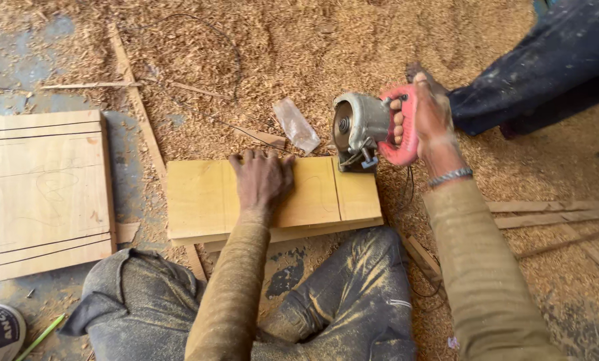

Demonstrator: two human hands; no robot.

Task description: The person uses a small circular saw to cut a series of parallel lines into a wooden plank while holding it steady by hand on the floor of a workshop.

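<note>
Saw at board edge, sawdust floor

Left hand [262, 179] lies flat, fingers spread, pressing a yellow wooden board [199, 198] that rests on the floor [299, 47] before the crossed knees. Right hand [427, 117] is wrapped tight round the red handle of a circular saw [361, 130], its blade at the board's far right edge. Marked panel [49, 194] lies well apart to the left. Crumpled plastic bag [296, 125] near the saw; contents cannot be told. Another person's dark trouser leg [546, 67] upper right.
</note>
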